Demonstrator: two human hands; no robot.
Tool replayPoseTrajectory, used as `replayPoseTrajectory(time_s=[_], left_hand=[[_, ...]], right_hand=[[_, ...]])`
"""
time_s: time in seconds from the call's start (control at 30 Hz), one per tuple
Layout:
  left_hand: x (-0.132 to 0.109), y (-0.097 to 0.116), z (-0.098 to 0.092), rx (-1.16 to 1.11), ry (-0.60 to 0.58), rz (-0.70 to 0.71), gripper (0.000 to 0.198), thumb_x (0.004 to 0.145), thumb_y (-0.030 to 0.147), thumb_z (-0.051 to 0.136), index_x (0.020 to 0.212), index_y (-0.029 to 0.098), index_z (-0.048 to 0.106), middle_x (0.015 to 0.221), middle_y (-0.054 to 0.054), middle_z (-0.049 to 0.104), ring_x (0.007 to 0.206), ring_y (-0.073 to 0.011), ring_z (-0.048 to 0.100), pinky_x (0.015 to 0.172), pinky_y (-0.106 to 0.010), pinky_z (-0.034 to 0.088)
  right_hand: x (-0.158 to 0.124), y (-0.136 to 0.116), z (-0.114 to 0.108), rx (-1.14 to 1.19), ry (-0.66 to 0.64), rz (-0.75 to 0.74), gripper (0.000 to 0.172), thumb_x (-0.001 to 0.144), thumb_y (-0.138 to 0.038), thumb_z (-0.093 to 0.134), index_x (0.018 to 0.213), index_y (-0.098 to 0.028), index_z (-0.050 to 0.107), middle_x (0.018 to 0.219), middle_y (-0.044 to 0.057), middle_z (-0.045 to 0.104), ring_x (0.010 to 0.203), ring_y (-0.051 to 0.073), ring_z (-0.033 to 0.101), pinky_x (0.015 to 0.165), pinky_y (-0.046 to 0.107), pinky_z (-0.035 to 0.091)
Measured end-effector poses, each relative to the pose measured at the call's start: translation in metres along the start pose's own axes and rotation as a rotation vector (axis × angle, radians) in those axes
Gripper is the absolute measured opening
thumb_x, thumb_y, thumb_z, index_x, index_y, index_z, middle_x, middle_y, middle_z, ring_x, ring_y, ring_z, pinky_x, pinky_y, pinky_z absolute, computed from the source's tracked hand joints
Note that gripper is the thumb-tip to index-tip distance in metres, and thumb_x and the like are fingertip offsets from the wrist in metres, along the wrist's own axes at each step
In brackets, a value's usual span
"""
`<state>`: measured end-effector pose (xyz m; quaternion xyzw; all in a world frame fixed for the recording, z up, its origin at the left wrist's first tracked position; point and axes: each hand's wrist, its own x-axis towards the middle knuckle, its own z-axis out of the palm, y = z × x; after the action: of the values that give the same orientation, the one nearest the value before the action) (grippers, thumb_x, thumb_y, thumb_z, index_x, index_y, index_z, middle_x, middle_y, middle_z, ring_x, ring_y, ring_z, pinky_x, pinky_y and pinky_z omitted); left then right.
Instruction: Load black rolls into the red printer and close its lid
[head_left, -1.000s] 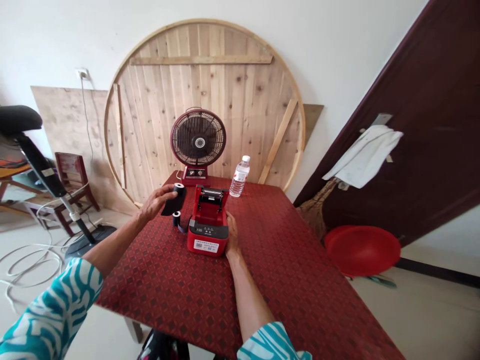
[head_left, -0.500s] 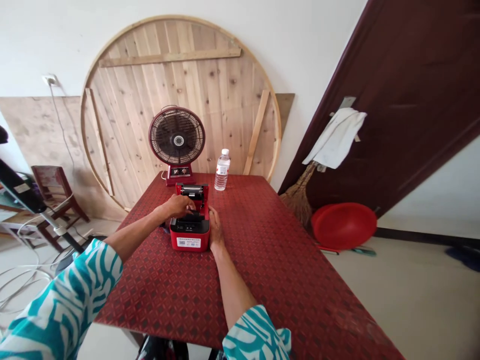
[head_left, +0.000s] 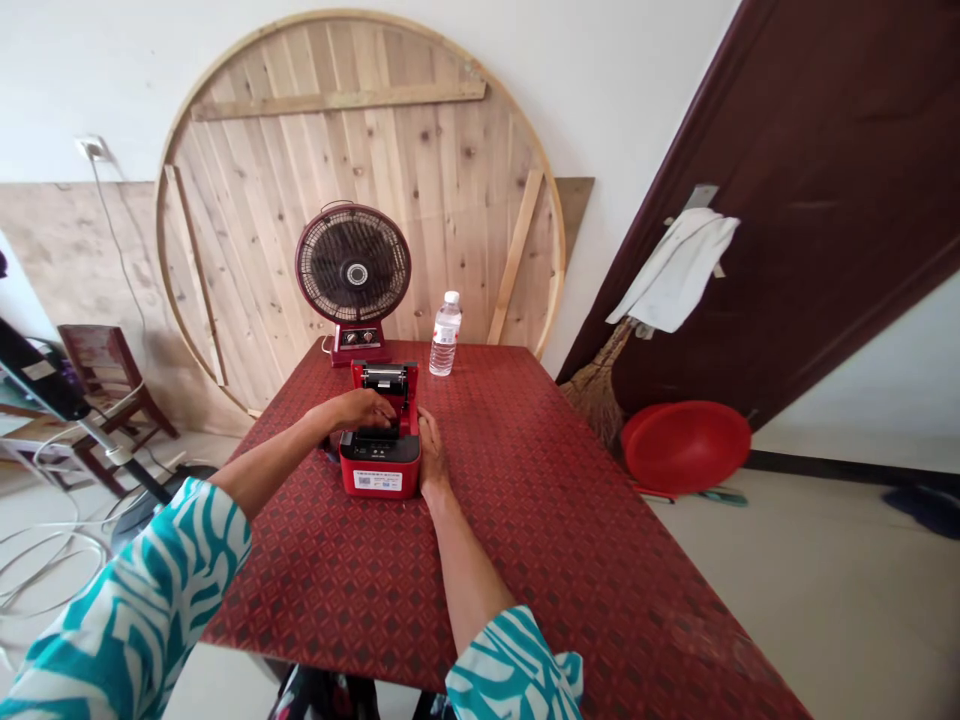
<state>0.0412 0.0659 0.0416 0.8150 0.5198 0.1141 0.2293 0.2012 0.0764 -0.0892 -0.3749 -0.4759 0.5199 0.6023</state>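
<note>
While left hand curls into open compartment of red receipt printer, right hand presses its side; contents hidden.

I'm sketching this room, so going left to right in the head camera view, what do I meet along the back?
Wooden chair, red desk fan, plastic water bottle, straw broom, red plastic basin

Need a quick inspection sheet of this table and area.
Surface: red diamond-patterned tablecloth over the table.
Job's things: red-and-black thermal printer, lid raised.
Clutter: clear plastic water bottle and round dark-red desk fan, both behind the printer.
Grips: left hand over the printer's open bay; right hand against its side.
Cables: thin white cable looped on the floor.
Surroundings: round pine board, straw broom, red plastic basin.
</note>
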Motion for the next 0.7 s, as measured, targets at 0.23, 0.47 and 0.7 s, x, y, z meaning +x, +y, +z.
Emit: replayPoseTrajectory(time_s=[0.23,0.47,0.7], left_hand=[[-0.073,-0.007,0.048,-0.312,0.584,0.063,0.039,0.092,0.047,0.047,0.102,0.018,0.071,0.107,-0.007,0.072,0.104,-0.0227,0.065,0.091,-0.033,0.048],[-0.083,-0.007,0.089,-0.024,0.836,0.253,0.035,0.091,0.044,0.052,0.112,0.019,0.065,0.123,-0.013,0.063,0.12,-0.0265,0.054,0.103,-0.046,0.04],[-0.08,-0.01,0.09,0.168,0.924,0.264,0.035,0.092,0.046,0.05,0.108,0.019,0.066,0.138,-0.015,0.049,0.134,-0.0311,0.037,0.108,-0.052,0.033]], right_hand=[[-0.003,-0.004,-0.001,-0.032,0.002,-0.038,0.046,0.085,-0.054,0.047,0.117,-0.024,0.062,0.128,0.005,0.063,0.121,0.021,0.054,0.106,0.036,0.037],[-0.003,-0.001,-0.005,-0.069,-0.021,-0.021,0.051,0.086,-0.055,0.044,0.122,-0.022,0.059,0.13,0.007,0.062,0.12,0.022,0.055,0.104,0.038,0.039],[-0.004,0.002,-0.009,-0.151,-0.037,-0.064,0.048,0.087,-0.052,0.044,0.122,-0.023,0.06,0.128,0.008,0.063,0.12,0.022,0.055,0.101,0.039,0.041]])
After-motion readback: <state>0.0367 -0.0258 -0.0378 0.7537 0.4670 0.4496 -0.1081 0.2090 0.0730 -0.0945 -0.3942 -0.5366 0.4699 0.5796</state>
